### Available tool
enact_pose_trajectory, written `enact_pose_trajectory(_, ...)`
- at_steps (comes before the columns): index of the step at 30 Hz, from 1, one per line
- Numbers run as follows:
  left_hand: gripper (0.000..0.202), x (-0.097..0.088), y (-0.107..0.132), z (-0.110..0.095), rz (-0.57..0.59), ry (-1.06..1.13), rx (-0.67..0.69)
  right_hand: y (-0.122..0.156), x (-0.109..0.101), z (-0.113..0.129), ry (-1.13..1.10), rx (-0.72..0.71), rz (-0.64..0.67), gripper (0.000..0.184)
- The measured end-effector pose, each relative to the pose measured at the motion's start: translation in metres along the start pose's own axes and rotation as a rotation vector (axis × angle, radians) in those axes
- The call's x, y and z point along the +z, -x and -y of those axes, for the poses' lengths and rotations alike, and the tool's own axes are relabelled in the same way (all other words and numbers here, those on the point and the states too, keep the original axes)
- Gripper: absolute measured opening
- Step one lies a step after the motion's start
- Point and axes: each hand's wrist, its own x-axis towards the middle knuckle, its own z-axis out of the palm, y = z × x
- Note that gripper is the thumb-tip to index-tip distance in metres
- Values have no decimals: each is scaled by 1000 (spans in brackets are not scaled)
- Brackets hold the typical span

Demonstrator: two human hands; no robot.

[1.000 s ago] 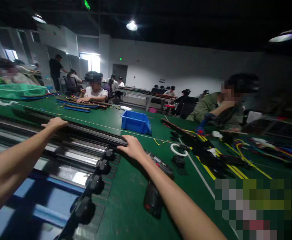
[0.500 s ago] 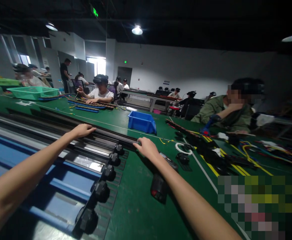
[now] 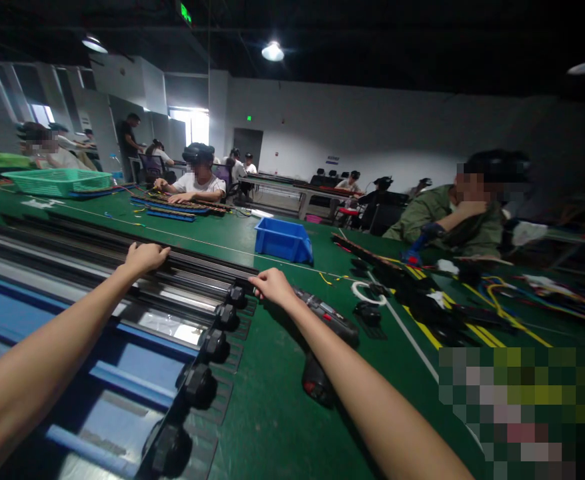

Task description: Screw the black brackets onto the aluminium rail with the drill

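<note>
A long black rail [image 3: 199,267] lies across the green table [image 3: 272,413], at the far edge of a metal and blue frame [image 3: 122,373]. My left hand [image 3: 145,257] rests on top of the rail, fingers curled over it. My right hand [image 3: 272,285] grips the rail's right end, fingers closed. A row of black knobs [image 3: 207,360] runs along the frame's right side, below my right hand. A black and red power drill [image 3: 325,340] lies on the table under my right forearm.
A blue bin [image 3: 283,241] stands beyond the rail. Yellow and red wire bundles [image 3: 472,307] and a white ring [image 3: 365,292] lie at the right. A green basket [image 3: 57,181] sits far left. Other people sit working at this table and at tables behind it.
Both hands have shifted a little leftward along the rail, and their fingers have closed further over it. The camera view has shifted slightly.
</note>
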Motion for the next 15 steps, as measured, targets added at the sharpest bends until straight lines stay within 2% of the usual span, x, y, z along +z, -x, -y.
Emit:
enact_pose_trajectory(5, 59, -2, -4, 14, 23, -50, -51, -3, 7, -1, -39, -3, -47, 46)
enact_pose_trajectory(15, 61, -15, 1, 17, 87, -12, -101, 7, 18, 1, -72, -30, -146, 48)
